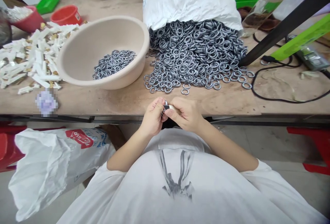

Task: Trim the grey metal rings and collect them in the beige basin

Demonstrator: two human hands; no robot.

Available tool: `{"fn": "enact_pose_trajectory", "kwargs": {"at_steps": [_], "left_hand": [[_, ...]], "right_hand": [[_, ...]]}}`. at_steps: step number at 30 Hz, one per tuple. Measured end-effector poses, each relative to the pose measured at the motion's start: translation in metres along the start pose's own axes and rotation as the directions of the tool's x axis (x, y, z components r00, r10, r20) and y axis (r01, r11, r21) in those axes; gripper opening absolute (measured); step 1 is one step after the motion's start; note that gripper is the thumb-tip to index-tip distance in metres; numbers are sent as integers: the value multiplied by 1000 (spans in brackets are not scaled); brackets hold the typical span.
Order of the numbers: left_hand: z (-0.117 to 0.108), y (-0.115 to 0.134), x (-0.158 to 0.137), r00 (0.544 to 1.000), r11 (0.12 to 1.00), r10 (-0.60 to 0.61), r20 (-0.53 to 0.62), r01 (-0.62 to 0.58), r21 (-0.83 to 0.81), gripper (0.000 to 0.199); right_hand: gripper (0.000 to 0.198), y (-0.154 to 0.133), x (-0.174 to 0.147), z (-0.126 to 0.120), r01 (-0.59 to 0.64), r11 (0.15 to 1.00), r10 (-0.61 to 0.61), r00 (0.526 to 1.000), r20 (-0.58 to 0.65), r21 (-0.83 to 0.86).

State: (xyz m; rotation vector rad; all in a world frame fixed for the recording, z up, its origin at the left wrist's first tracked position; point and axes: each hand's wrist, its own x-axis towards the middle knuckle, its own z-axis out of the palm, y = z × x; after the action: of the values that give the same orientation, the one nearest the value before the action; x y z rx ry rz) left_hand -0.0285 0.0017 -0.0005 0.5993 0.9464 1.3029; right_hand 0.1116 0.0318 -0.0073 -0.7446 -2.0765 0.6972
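At the table's front edge my two hands meet, fingers closed. My left hand (152, 116) pinches a grey metallic-looking ring (165, 102), and what else lies under its fingers is hidden. My right hand (189, 114) grips a small dark-tipped tool with a whitish handle (171, 107), its tip against or very near the ring; its exact kind is too small to tell. Just beyond my hands spreads a large heap of similar rings (196, 52), spilling from a white sack (190, 3). To the left, a beige basin (77, 53) holds a smaller pile of rings (114, 64).
White strip-like pieces (38, 62) cover the table's left side, near red bowls (66, 14). A dark post (283, 24), a green bar (301, 38) and a black cable (283, 100) are at right. A white sack (51, 162) stands below the table.
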Motion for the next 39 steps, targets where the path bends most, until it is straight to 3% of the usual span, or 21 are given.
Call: {"fn": "enact_pose_trajectory", "kwargs": {"at_steps": [7, 12, 15, 18, 22, 27, 29, 32, 34, 36, 39], "left_hand": [[-1, -1, 1, 1000, 1000, -4, 3, 4, -7, 54], [-10, -3, 7, 997, 997, -72, -29, 72, -10, 52], [-12, -3, 6, 997, 998, -71, 41, 71, 2, 54], [-11, -3, 3, 994, 999, -55, 91, 54, 8, 54], [-12, -4, 5, 999, 1000, -16, 35, 16, 16, 53], [-14, -7, 2, 995, 995, -95, 18, 95, 18, 48], [-14, -7, -1, 994, 995, -101, 39, 100, 15, 47], [-13, -6, -5, 989, 995, -91, 118, 86, 44, 49], [-13, -5, -5, 983, 994, -99, 157, 90, 61, 50], [-13, -3, -2, 983, 994, -105, 147, 99, 48, 46], [-15, 1, 6, 990, 993, -117, 79, 117, -3, 35]], "right_hand": [[45, -1, 2, 0, -22, 1000, 22, 999, 48, 14], [47, 13, 4, 10, -165, 979, 158, 985, 65, 123], [50, 28, 5, 12, -269, 958, 272, 962, -8, 102], [48, 37, 4, 11, -339, 922, 361, 927, -100, 188], [37, 26, 2, 16, -234, 904, 279, 957, -79, 359], [32, 11, 0, 30, -132, 918, 195, 971, -136, 374], [30, 11, 0, 32, -132, 900, 210, 966, -149, 414], [37, 21, 3, 24, -228, 860, 302, 949, -95, 455], [43, 31, 7, 11, -324, 898, 366, 926, -96, 298], [34, 42, 9, -4, -412, 909, 393, 898, -200, -63], [24, 52, 10, -19, -497, 699, 484, 858, -172, -515]]}}
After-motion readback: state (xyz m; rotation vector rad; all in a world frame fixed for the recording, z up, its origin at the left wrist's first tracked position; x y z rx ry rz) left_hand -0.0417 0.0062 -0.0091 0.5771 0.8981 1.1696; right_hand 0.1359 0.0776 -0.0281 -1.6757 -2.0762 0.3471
